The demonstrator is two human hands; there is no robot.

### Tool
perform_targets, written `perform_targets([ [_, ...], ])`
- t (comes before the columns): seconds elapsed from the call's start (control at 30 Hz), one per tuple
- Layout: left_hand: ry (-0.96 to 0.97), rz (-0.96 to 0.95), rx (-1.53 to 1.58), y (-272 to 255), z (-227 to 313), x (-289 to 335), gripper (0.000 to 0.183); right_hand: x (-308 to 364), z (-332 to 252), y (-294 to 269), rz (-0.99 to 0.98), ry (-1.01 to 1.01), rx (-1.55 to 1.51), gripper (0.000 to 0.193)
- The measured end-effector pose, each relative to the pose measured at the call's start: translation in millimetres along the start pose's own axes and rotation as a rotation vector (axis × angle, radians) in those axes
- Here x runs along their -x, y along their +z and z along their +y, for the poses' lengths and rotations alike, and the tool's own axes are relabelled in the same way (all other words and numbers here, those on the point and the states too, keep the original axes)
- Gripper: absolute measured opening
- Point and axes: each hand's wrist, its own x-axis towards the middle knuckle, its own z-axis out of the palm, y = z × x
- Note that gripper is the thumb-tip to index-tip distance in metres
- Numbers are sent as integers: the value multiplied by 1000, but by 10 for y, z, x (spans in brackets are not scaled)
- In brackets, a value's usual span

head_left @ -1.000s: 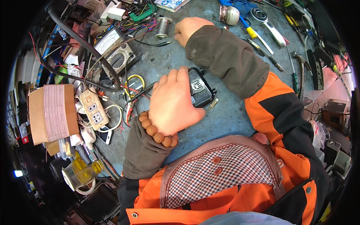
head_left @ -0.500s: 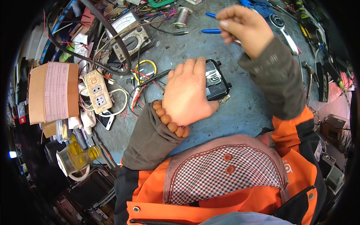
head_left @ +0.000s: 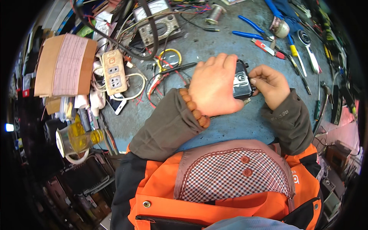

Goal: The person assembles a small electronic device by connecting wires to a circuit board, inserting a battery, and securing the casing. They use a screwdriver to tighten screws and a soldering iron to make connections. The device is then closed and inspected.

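My left hand [head_left: 214, 86] lies over a small black box-shaped device [head_left: 241, 80] with a silver panel and holds it down on the bench. Its fingers reach along the far side and the thumb lies at the near side, covering the device's left part. At the device's right edge, my right hand [head_left: 270, 84] has thumb and forefinger pinched together; anything between them is too small to make out. A black cable [head_left: 176, 69] runs leftward from under my left hand. Beyond the hands lie blue-handled pliers [head_left: 253, 30], their handles spread.
A red-and-white cutter [head_left: 268, 48], a ratchet wrench [head_left: 310, 51] and a hammer [head_left: 326, 92] lie to the right. On the left are an analog multimeter [head_left: 159, 28], a power strip [head_left: 114, 73], tangled wires and a yellow wire loop [head_left: 170, 59]. A solder spool [head_left: 215, 14] stands at the back.
My right hand has come down from above the blue-handled pliers to the device's right edge. My left hand stays over the device. The whole view has shifted, bringing more right-hand tools into sight.
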Motion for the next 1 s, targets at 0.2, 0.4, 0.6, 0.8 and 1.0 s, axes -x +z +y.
perform_targets([
  [0.2, -15, 12, 6, -8, -10, 42, 88, 24, -25, 23, 10, -7, 26, 17],
  [0.4, 0, 34, -18, 30, -24, 63, 88, 47, 4, 3, 19, -26, 60, 18],
  [0.6, -5, 5, -11, 8, -51, 55, 86, 66, -25, 42, 40, -47, 130, 18],
  [0.8, 21, 42, -50, 49, -4, 106, 90, 87, -20, 75, 59, -44, 163, 17],
  [1.0, 156, 236, -122, -42, 291, 334, 86, 314, -50, 41, 211, -128, 97, 22],
])
